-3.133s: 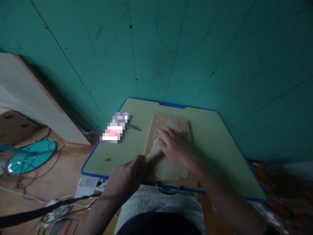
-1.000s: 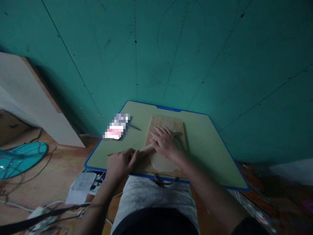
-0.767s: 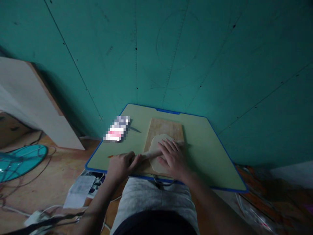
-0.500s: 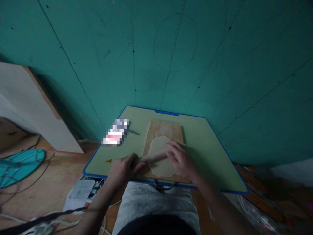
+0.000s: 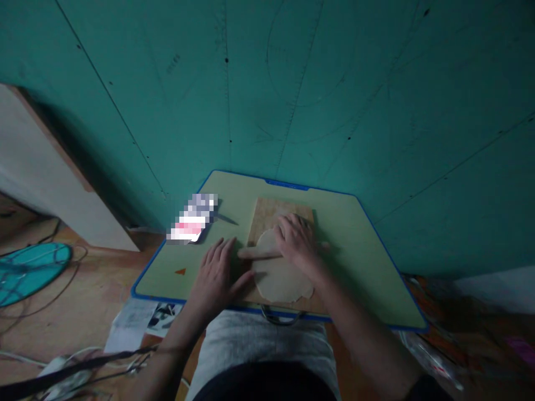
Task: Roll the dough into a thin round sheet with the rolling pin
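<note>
A pale rolling pin (image 5: 259,253) lies across a thin, uneven-edged sheet of dough (image 5: 281,281) on a wooden board (image 5: 271,209). My right hand (image 5: 297,240) is on top of the pin, fingers together and bent over its far side; the pin's right end shows beyond the hand. Beside the pin's left end, my left hand (image 5: 216,277) has its fingers stretched and its thumb spread out, off the pin. That thumb reaches toward the dough's left edge.
The board rests on a pale green, blue-edged folding table (image 5: 355,278) against a green wall (image 5: 188,83). A blurred-out phone-like object (image 5: 193,218), a knife blade (image 5: 228,219) and a small orange triangle (image 5: 180,272) are at left. Cables and a power strip (image 5: 69,379) lie on the floor.
My left hand has let go of the pin and opened beside it. My right hand has moved away from me, and the pin has rolled farther up the dough.
</note>
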`<state>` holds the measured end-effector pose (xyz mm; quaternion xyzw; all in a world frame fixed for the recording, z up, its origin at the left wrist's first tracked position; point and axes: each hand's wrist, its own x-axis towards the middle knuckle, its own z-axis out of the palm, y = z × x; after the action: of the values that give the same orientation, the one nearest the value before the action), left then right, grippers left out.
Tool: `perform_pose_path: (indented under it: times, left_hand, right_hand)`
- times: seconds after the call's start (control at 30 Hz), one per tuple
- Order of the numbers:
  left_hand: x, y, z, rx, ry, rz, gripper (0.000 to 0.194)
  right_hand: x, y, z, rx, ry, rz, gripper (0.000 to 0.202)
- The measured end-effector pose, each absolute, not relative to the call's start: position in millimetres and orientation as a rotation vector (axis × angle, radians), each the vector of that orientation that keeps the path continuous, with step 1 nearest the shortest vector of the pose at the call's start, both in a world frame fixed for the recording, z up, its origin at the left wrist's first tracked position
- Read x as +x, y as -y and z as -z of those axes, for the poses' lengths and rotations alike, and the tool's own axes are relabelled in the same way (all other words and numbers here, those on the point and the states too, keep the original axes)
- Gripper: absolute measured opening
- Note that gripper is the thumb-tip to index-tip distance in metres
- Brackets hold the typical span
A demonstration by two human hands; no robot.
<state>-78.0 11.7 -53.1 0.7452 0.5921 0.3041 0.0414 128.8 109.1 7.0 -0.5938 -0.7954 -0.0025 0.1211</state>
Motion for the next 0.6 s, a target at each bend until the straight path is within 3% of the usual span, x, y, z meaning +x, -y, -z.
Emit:
perform_pose_path:
  times: [0.13,0.37,0.6]
  left_hand:
    - [-75,-12,54,2.222,-1.855,-0.892,0.100]
    - [-74,-12,48,2.246,-1.838,-0.873,0.094]
    - [-75,-13,46,2.258,-1.849,-0.878,0.092]
  right_hand:
    - [124,-141,-7,-1.726,2.285,0.011,0.029]
    - [113,-180,-2,-1.765,2.244,0.002,0.030]
    - [125,-140,-5,-1.736,2.365,-0.039,0.032]
